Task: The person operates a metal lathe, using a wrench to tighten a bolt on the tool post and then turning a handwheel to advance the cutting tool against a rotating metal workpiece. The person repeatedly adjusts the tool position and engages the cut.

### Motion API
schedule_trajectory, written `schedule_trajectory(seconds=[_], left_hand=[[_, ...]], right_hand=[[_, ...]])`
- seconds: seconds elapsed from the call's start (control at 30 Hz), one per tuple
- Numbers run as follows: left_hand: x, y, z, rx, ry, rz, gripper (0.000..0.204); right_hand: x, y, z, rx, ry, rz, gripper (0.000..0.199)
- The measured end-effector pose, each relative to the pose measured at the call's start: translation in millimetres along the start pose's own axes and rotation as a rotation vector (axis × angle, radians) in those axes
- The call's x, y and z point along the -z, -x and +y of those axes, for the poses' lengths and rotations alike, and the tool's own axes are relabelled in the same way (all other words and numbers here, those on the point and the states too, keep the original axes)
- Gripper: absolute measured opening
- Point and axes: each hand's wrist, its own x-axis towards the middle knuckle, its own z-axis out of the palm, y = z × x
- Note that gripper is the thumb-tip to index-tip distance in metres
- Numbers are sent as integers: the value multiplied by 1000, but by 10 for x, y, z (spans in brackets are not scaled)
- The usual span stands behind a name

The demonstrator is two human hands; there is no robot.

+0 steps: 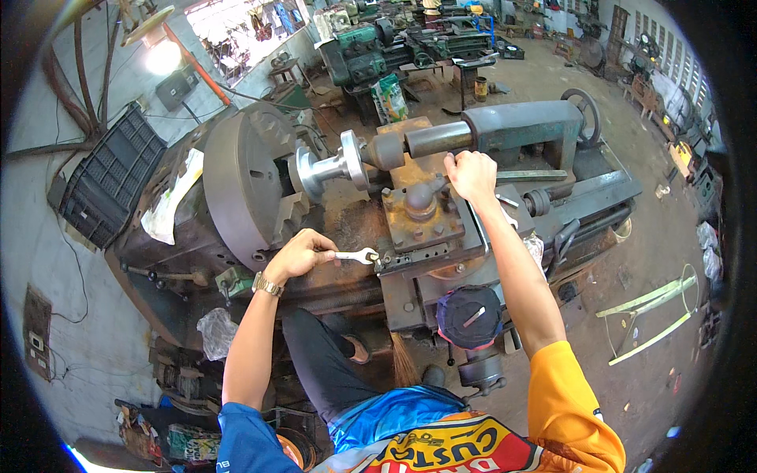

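Note:
My left hand [300, 254] is closed round the shank of an open-end wrench [356, 255]. The wrench's jaw points right, close to a bolt at the left edge of the lathe's tool post base. My right hand [473, 176] is closed on the tool post lever [438, 184], which slopes up from the rusty square tool post [424, 225]. Behind both hands a shiny flanged metal workpiece [330, 166] sits between the big chuck [243, 177] and the tailstock centre [385, 151]. My right fingers hide the lever's end.
The grey tailstock [520, 126] with its handwheel [582, 114] stands at the right. A dark cap-like cloth [470, 317] covers something in front of the carriage. A white rag [175, 197] lies on the headstock. Another green lathe [355, 55] stands beyond; green strips [648, 319] lie on the floor.

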Motion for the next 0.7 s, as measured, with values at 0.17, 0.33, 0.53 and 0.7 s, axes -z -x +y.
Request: schedule_trajectory(seconds=[0.17,0.33,0.53,0.7], left_hand=[[34,-186,0,-57,8,-53,16],[101,-322,-43,-45,-17,-189,15],[101,-381,-128,-82,83,-191,16],[121,-420,-152,-98,70,-215,16]], right_hand=[[-2,6,0,1,-10,13,45],[5,16,-10,21,-19,64,43],[-7,8,2,14,-41,62,45],[-12,9,2,25,-14,71,41]])
